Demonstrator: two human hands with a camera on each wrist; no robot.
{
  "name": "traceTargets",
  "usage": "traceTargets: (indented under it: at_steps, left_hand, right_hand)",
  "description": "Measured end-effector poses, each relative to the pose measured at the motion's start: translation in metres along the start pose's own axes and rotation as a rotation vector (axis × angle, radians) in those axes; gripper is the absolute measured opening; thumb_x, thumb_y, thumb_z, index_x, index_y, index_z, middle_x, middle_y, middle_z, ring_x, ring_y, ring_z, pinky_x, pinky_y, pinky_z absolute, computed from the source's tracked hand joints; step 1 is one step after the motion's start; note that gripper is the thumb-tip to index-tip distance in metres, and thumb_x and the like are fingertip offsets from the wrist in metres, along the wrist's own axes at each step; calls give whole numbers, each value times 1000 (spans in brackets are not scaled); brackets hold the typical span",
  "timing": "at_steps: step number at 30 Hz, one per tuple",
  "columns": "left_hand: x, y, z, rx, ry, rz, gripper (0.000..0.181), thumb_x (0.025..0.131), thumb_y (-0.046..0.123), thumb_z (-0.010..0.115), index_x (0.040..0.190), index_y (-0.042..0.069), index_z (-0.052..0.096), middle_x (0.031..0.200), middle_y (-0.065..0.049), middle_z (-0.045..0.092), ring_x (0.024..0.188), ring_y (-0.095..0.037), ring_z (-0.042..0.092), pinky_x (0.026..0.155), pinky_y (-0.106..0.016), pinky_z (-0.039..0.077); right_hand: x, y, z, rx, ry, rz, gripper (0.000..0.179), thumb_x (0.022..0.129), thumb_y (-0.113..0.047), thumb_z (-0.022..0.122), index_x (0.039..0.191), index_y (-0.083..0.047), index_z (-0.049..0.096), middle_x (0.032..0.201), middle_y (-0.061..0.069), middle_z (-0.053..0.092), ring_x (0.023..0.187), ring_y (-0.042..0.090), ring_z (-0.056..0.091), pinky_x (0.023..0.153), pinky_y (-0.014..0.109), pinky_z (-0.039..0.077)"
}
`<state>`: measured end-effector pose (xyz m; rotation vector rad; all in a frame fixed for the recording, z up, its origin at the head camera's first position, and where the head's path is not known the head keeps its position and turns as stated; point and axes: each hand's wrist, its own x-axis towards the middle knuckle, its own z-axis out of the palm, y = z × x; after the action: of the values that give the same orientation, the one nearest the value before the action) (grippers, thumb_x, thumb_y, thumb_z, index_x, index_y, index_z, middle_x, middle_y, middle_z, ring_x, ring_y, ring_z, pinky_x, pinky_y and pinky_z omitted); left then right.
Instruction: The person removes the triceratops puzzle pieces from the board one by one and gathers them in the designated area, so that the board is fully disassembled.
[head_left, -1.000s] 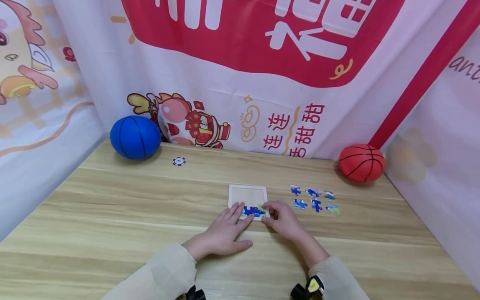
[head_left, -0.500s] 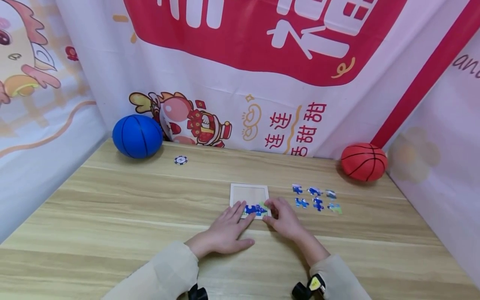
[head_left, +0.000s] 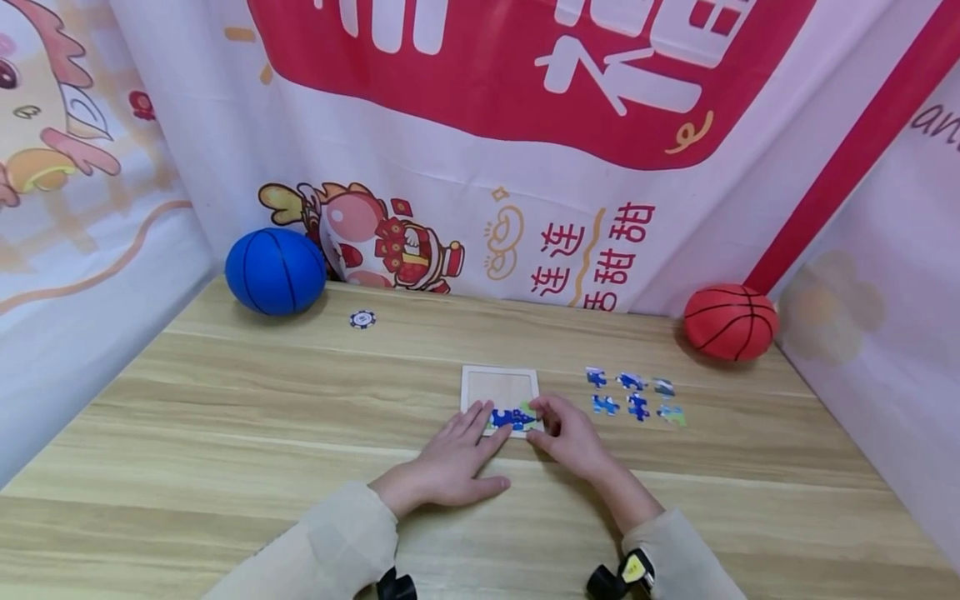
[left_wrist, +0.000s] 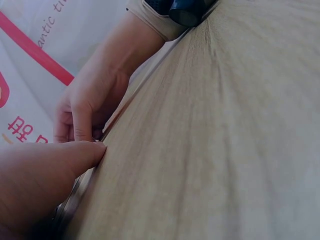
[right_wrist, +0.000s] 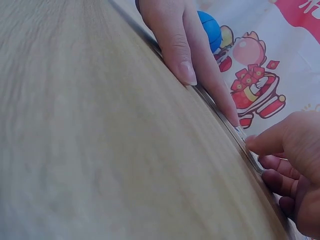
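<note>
In the head view a small white-rimmed puzzle tray (head_left: 500, 368) lies on the table. Blue and green jigsaw pieces (head_left: 512, 418) line its near side. My left hand (head_left: 447, 467) rests flat on the tray's left near part, fingers extended over the pieces and thumb out on the table. My right hand (head_left: 572, 440) is at the tray's near right corner, thumb and index finger pinching about a green-edged puzzle piece (head_left: 534, 422), which they partly hide. In the right wrist view, the right hand's (right_wrist: 290, 165) other fingers curl beside the tray's edge.
Several loose puzzle pieces (head_left: 637, 407) lie in two rows right of the tray. A blue ball (head_left: 275, 272) sits at the back left, a red ball (head_left: 731, 322) at the back right. A patterned chip (head_left: 362, 319) lies near the blue ball. Printed cloth (head_left: 480, 167) hangs behind the table.
Both hands stay almost still at the tray. The right fingers shift very slightly at its right corner. The whole head view drifts a little.
</note>
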<state>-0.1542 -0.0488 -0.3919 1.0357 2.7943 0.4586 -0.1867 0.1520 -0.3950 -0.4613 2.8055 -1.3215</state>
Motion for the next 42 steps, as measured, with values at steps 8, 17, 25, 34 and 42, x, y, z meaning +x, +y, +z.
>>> traceTargets:
  at_steps: [8, 17, 25, 34, 42]
  left_hand:
    - [-1, 1, -1, -8, -20, -7, 67, 85, 52, 38, 137, 12, 24, 141, -19, 3, 128, -29, -2, 101, -43, 5]
    - [-2, 1, -1, -4, -12, -4, 67, 85, 51, 39, 137, 11, 24, 141, -20, 4, 128, -30, -1, 101, -42, 4]
    - [-2, 0, 2, -3, -14, -9, 68, 85, 52, 39, 137, 12, 23, 141, -20, 3, 127, -30, -2, 101, -42, 4]
    - [-1, 0, 2, -7, -26, -16, 68, 85, 52, 38, 138, 12, 22, 141, -19, 2, 128, -28, -3, 101, -42, 3]
    - [-1, 1, 2, -3, -20, -12, 68, 85, 51, 38, 138, 12, 22, 141, -19, 1, 128, -28, -4, 101, -41, 2]
  right_hand:
    - [-2, 2, 0, 14, 13, 32, 34, 72, -4, 67, 104, -7, 58, 80, 0, 53, 70, 15, 47, 64, 29, 42]
    - [-1, 2, 2, 22, 24, 71, 31, 74, -4, 66, 104, -7, 59, 78, 0, 53, 70, 15, 48, 63, 29, 43]
    - [-3, 0, -9, 152, 25, 85, 30, 73, 1, 63, 103, -4, 60, 78, 3, 55, 70, 17, 49, 60, 27, 44]
    - [-24, 2, -59, 115, 11, 8, 30, 79, -14, 63, 109, -8, 59, 84, 5, 54, 74, 20, 47, 61, 27, 43]
    - [-47, 16, -101, 185, 31, 4, 33, 82, -12, 59, 111, 3, 53, 87, 12, 49, 73, 16, 45, 59, 23, 42]
